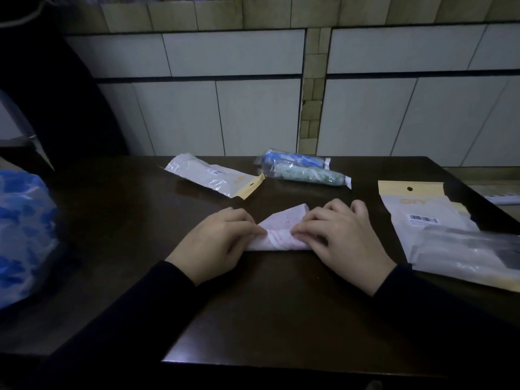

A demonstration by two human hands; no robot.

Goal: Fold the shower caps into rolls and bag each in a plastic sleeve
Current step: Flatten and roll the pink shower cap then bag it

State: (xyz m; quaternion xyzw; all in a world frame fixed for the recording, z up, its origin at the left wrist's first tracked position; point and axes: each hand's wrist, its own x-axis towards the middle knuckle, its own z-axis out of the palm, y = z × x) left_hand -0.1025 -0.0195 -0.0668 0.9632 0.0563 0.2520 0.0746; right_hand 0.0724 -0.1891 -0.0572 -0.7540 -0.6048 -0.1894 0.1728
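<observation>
At nine o'clock from your hands, a blue-patterned shower cap lies loose at the counter's left edge. Your left hand rests on the left end of the pink-printed shower cap, fingers curled and pinching its rolled edge. This cap sits at the counter's middle, partly rolled, with its far corner sticking up toward twelve o'clock. At eleven o'clock lies a white pouch with a yellow header. At twelve o'clock two bagged rolls lie touching, a blue roll behind a green roll. Your right hand pinches the cap's right end the same way. At three o'clock lie more sleeves, overlapping.
</observation>
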